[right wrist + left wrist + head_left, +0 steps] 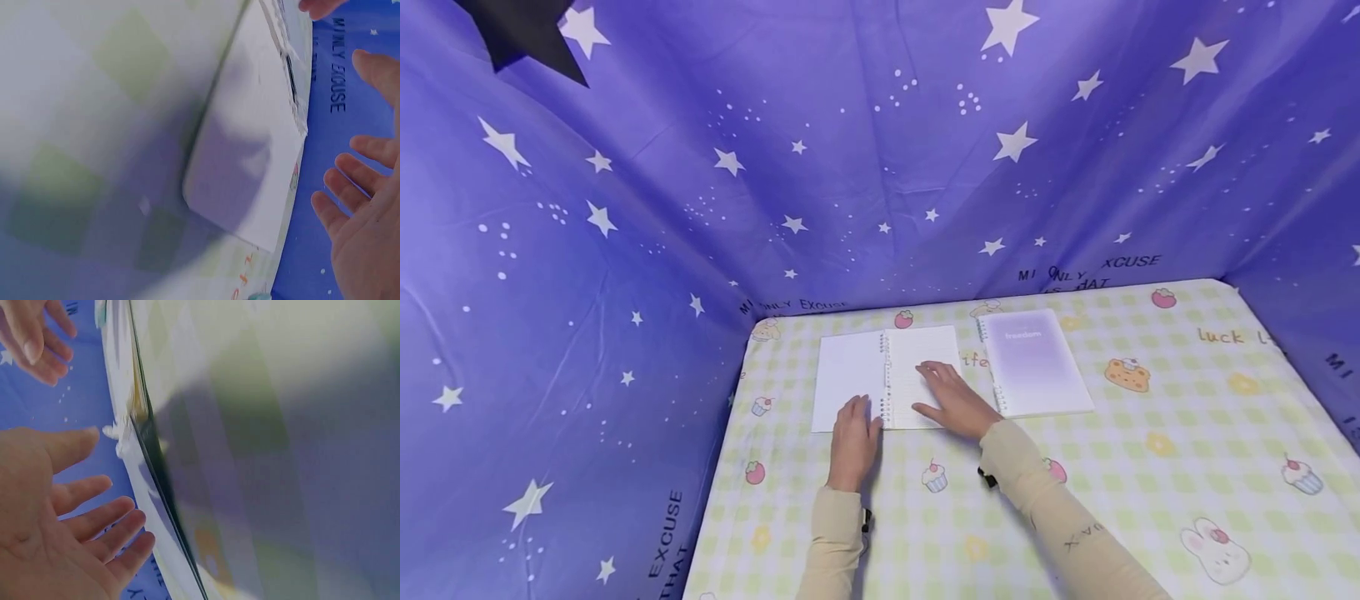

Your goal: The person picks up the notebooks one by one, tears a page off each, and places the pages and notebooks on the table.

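Observation:
A spiral-bound notebook (848, 367) lies spread flat on the table, a blank white side on the left and a lined page (913, 354) on the right. Over the lower part of the white side, beside the rings, is my left hand (853, 442), its fingers extended. My right hand (955, 402) is over the lined page with fingers loosely straight and thumb apart. In the wrist views, the left hand (75, 525) and right hand (369, 206) show nothing in their palms. Whether the fingertips touch the paper is hard to tell.
A second spiral notebook (1037, 367), closed, with a pale purple cover reading "freedom", lies just right of the first. A green-and-white checked cloth (1037, 542) with cartoon prints covers the table. Purple star-patterned curtains (880, 167) stand behind and at both sides.

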A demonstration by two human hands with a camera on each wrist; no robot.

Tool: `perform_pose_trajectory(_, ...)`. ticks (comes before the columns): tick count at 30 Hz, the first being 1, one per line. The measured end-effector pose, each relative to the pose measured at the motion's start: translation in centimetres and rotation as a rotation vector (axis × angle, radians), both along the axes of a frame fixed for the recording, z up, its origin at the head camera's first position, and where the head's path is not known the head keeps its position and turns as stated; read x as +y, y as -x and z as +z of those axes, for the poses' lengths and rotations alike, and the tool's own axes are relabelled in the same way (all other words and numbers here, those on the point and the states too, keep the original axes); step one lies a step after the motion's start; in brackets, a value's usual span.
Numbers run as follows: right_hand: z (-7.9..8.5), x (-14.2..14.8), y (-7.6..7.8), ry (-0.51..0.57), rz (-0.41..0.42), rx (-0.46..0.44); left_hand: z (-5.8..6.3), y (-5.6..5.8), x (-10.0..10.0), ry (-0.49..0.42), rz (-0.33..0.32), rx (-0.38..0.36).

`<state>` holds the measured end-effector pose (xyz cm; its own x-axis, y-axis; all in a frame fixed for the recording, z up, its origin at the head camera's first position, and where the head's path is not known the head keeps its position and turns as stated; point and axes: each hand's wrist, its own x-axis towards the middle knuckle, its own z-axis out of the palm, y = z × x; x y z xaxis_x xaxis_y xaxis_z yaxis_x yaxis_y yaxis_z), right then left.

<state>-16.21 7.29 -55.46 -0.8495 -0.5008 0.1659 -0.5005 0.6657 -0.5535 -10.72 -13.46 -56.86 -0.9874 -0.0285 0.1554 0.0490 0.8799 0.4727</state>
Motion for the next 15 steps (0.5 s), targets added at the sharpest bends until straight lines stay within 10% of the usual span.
perform_pose_trajectory(9, -0.7, 1.4, 2.6, -0.027, -0.047, -0.014, -1.3, -0.2, 1.3, 0.12, -0.118, -0.008)
perform_pose_trajectory(15, -1.3, 1.3, 3.8, -0.035, -0.093, 0.024, -1.6, -0.4, 1.3, 0.13, -0.082, -0.006)
